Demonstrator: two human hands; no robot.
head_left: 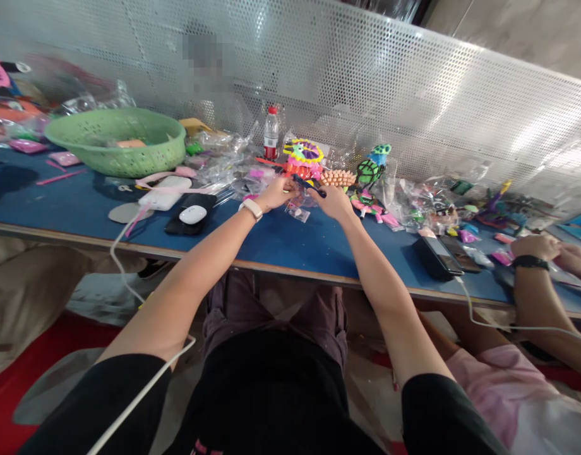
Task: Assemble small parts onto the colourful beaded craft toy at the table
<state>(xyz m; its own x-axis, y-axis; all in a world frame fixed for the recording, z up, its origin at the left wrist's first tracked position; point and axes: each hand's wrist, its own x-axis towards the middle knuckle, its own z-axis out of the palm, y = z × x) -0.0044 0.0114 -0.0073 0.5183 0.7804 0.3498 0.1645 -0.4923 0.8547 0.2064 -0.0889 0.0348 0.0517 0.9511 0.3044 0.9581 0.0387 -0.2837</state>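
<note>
Over the blue table (297,246), my two hands work close together. My right hand (335,201) is closed around a dark blue scissors-like tool (314,188), which points toward my left hand. The fingers of my left hand (277,193) are pinched near the tool's far end; what they hold is too small to make out. Just below the hands lies a small clear plastic piece (299,213). Directly behind them stands a colourful clay figure (304,153) with a yellow-edged purple disc, beside a bumpy, peach-coloured clay piece (338,177).
A green basket (143,158) stands at left, near a white power bank (165,193) and a white mouse (192,215). A red-capped bottle (271,134) is behind. Green clay figure (370,170), black device (437,258) and a co-worker's hands (537,248) are to the right. A perforated metal panel (319,63) backs the table.
</note>
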